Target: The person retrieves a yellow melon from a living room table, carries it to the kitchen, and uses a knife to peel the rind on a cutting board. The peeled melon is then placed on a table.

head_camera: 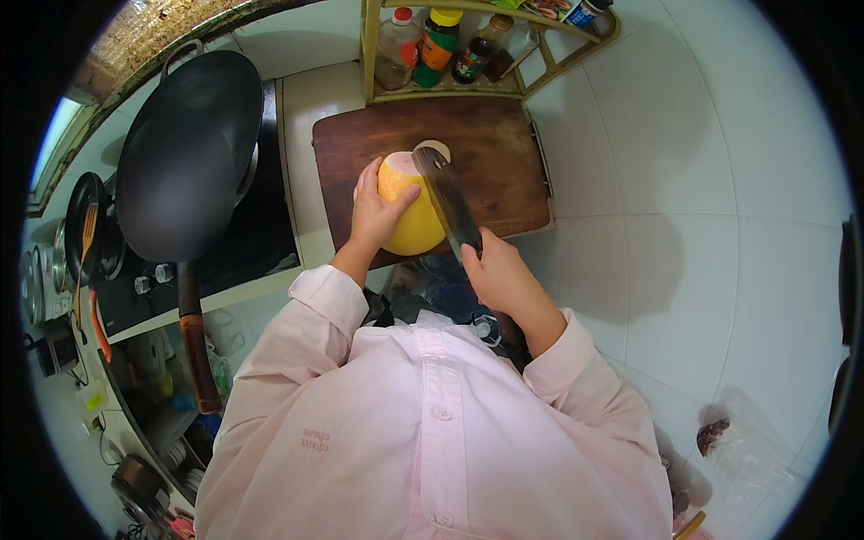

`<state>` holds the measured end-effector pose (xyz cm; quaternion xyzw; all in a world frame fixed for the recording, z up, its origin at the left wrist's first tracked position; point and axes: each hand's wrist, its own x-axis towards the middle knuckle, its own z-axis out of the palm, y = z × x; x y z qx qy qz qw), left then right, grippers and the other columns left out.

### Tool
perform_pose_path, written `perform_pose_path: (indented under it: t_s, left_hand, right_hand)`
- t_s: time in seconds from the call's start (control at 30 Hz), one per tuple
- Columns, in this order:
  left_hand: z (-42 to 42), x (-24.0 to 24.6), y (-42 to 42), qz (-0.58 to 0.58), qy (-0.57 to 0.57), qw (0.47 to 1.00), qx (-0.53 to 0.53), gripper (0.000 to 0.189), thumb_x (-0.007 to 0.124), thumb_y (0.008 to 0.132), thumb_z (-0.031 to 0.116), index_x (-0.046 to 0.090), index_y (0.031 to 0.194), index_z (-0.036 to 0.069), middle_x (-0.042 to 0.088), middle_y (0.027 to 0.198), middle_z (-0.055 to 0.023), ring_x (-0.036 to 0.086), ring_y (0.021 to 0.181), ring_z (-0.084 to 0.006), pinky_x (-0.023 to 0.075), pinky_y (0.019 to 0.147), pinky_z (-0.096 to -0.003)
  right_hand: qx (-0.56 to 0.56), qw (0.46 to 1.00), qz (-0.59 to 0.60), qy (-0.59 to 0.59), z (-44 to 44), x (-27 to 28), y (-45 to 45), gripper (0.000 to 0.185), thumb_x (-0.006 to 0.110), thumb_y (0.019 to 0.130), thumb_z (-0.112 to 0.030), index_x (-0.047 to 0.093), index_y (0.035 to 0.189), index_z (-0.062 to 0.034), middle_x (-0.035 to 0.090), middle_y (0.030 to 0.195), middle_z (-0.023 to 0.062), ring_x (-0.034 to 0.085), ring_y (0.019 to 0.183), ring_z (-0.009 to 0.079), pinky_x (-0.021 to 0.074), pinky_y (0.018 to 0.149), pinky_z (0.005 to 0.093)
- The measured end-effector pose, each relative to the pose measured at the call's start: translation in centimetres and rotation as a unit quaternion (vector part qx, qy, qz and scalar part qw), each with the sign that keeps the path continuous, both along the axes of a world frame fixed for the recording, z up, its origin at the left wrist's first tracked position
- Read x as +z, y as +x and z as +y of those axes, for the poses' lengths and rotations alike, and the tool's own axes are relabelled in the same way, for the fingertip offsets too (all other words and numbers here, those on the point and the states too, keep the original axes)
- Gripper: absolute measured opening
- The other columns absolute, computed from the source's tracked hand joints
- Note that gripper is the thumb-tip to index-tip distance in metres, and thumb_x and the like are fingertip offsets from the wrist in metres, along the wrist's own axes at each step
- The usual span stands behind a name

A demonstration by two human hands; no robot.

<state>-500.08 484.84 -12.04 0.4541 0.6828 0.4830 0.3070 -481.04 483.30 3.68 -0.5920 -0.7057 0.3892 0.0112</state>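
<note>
A large yellow pomelo (413,226) stands on a dark wooden cutting board (503,162). Its top is cut away and shows pale pinkish pith. My left hand (379,202) grips the fruit's left side, thumb across its front. In my right hand (499,273) is the handle of a kitchen knife with a broad dark blade (445,189). The blade lies slantwise along the fruit's right side, its tip by the cut top. Whether the edge is in the rind I cannot tell. A round pale slice of peel (435,146) lies just behind the tip.
Left of the board, a big black wok (189,162) sits on a black cooktop (270,229), its wooden handle (198,358) jutting towards me. Behind the board stands a rack (445,96) with several bottles. A frying pan (86,202) is farther left. White tiles (675,270) are on the right.
</note>
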Motion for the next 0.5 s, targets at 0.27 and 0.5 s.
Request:
perform_pose_path:
  t_s: [0.27, 0.5]
  left_hand:
    - [1.4, -0.5, -0.5, -0.056, -0.062, 0.996, 0.010, 0.084, 0.072, 0.074, 0.051, 0.042, 0.136, 0.002, 0.046, 0.135, -0.0205, 0.044, 0.125, -0.0353, 0.0363, 0.104, -0.0419]
    - [2.3, 0.2, 0.2, 0.073, -0.008, 0.997, 0.012, 0.064, 0.066, 0.082, 0.046, 0.048, 0.133, 0.012, 0.046, 0.137, -0.0163, 0.041, 0.129, -0.0341, 0.0359, 0.102, -0.0473]
  right_hand:
    - [-0.006, 1.000, 0.024, -0.005, -3.6, 0.1, 2.3, 0.031, 0.050, 0.091, -0.021, 0.053, 0.103, 0.0075, 0.062, 0.087, 0.0314, 0.060, 0.084, 0.0472, 0.0480, 0.074, 0.0499]
    - [-0.038, 0.999, 0.026, -0.025, -5.0, 0.3, 2.9, 0.026, 0.051, 0.090, -0.021, 0.053, 0.095, 0.0052, 0.062, 0.081, 0.0291, 0.060, 0.079, 0.0466, 0.0476, 0.071, 0.0507]
